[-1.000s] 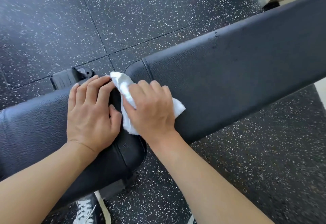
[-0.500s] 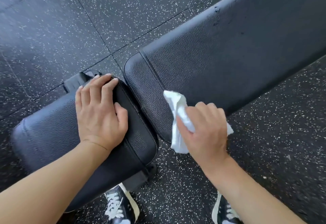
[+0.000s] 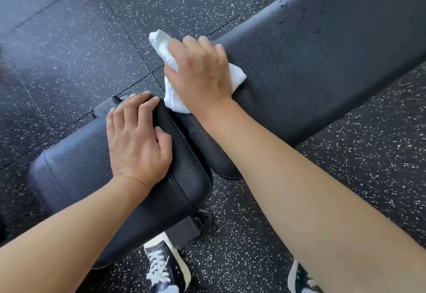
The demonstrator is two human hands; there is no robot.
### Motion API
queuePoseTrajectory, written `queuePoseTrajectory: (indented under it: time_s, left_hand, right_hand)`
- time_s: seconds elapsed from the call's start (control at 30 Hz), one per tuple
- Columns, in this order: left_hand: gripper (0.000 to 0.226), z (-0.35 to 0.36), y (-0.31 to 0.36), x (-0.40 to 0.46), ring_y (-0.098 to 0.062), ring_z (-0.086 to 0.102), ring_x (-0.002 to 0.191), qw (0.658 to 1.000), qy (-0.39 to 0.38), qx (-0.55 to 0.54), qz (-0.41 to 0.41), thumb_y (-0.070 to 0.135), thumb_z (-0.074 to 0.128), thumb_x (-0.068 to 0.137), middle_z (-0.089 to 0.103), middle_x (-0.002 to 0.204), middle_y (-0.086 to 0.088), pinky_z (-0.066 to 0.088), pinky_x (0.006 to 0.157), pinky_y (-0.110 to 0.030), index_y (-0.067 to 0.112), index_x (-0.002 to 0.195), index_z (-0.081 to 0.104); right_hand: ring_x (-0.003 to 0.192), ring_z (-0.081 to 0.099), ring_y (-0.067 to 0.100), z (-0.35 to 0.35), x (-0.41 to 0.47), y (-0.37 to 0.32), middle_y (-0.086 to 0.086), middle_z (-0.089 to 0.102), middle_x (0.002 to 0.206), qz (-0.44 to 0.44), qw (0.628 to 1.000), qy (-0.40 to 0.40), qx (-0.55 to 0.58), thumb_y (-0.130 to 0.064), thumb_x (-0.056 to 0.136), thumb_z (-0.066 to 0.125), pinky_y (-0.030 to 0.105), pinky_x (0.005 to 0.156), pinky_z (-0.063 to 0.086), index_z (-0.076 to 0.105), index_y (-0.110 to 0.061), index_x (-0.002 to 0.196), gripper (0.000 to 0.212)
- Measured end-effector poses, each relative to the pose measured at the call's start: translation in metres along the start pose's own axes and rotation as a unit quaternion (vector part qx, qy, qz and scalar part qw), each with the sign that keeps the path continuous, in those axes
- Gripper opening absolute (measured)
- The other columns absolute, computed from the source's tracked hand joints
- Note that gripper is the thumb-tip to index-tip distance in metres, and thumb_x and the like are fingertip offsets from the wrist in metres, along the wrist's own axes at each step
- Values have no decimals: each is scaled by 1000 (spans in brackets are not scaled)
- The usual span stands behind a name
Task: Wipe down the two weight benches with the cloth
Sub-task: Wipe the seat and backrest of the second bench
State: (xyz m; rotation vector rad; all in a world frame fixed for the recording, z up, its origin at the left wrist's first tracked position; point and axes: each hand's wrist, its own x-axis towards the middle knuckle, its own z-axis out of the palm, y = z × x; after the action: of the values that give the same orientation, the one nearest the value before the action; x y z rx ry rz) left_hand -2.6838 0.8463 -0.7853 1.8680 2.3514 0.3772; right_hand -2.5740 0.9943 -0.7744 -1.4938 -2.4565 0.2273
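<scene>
A black padded weight bench crosses the view, with a long back pad [image 3: 322, 66] at the upper right and a short seat pad [image 3: 76, 170] at the lower left. My right hand [image 3: 200, 73] holds a crumpled white cloth [image 3: 170, 99] against the far end of the back pad, near the gap between the pads. The cloth sticks out past my fingers and under my wrist. My left hand [image 3: 136, 140] lies flat on the seat pad, with its fingertips at the far edge. A second bench is not in view.
Black rubber floor tiles [image 3: 69, 50] with white speckles surround the bench. Beneath the seat pad a part of the bench frame [image 3: 184, 228] shows. My two dark sneakers with white laces stand at the bottom, one [image 3: 166, 267] near the frame and one [image 3: 302, 279] to the right.
My right hand has carried the cloth from the near edge of the back pad across to its far end. My left hand has stayed on the seat pad.
</scene>
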Motion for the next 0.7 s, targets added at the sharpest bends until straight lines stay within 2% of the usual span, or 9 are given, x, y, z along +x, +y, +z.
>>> queuePoseTrajectory:
  time_s: [0.1, 0.2, 0.3, 0.37, 0.47, 0.53, 0.57, 0.63, 0.7]
  left_hand:
    - [55, 1, 1, 0, -36, 44, 138, 1000, 10, -4, 3, 25, 47, 87, 51, 149, -7, 28, 121, -57, 14, 140, 53]
    - [53, 1, -1, -2, -36, 44, 140, 1000, 10, 0, -1, 25, 47, 88, 50, 149, -7, 26, 123, -58, 14, 140, 53]
    - [54, -4, 2, -3, -36, 40, 143, 1000, -14, 3, -11, 25, 46, 89, 48, 151, -8, 21, 125, -58, 14, 142, 51]
    - [55, -8, 6, -1, -36, 36, 146, 999, -39, 3, -17, 26, 45, 90, 46, 153, -8, 18, 126, -58, 13, 144, 49]
    - [57, -14, 7, -3, -35, 34, 148, 998, -58, 3, -15, 26, 43, 91, 44, 155, -9, 16, 127, -59, 11, 146, 48]
    - [58, -16, 7, -3, -36, 34, 147, 998, -58, 4, -10, 26, 42, 91, 46, 155, -10, 17, 126, -59, 10, 146, 49]
    - [58, -16, 7, -2, -36, 35, 147, 998, -60, 3, -8, 26, 42, 91, 46, 154, -10, 18, 126, -59, 10, 145, 49]
    - [57, -17, 7, -1, -35, 35, 147, 998, -61, 1, -7, 26, 43, 91, 47, 154, -9, 19, 126, -59, 10, 145, 50]
    - [56, -18, 6, -1, -33, 37, 147, 998, -60, -12, -16, 26, 46, 91, 49, 154, -7, 19, 127, -57, 11, 144, 52]
  right_hand:
    - [85, 57, 28, -4, -32, 13, 2, 61, 89, -23, 999, 40, 25, -35, 92, 60, 40, 71, 35, 66, -21, 96, 16]
    - [67, 48, 29, -16, -107, 35, 5, 50, 74, -37, 997, 64, 38, -27, 89, 69, 42, 59, 35, 61, -15, 81, 16]
    - [65, 40, 25, -41, -180, 68, 2, 43, 73, -88, 996, 20, 16, -29, 96, 68, 42, 56, 34, 60, -16, 85, 19]
    - [68, 42, 25, -56, -198, 86, 2, 45, 76, -92, 996, -17, 0, -34, 100, 62, 42, 58, 35, 61, -16, 92, 20]
    - [69, 44, 26, -74, -186, 101, 0, 45, 76, 13, 1000, -2, 4, -39, 104, 54, 41, 63, 37, 53, -17, 86, 28]
    - [71, 41, 23, -81, -164, 109, -4, 43, 78, 111, 992, 46, 35, -37, 104, 57, 41, 65, 37, 47, -19, 83, 29]
    - [74, 42, 24, -80, -152, 110, -2, 45, 81, 144, 987, 60, 51, -35, 103, 59, 41, 67, 38, 49, -16, 84, 28]
    - [83, 48, 29, -68, -122, 101, 6, 53, 92, 178, 981, 54, 58, -34, 103, 57, 44, 73, 41, 56, -9, 93, 27]
    - [89, 52, 34, -51, -93, 78, 11, 56, 100, 190, 981, 29, 9, -35, 101, 56, 45, 75, 39, 59, -9, 99, 26]
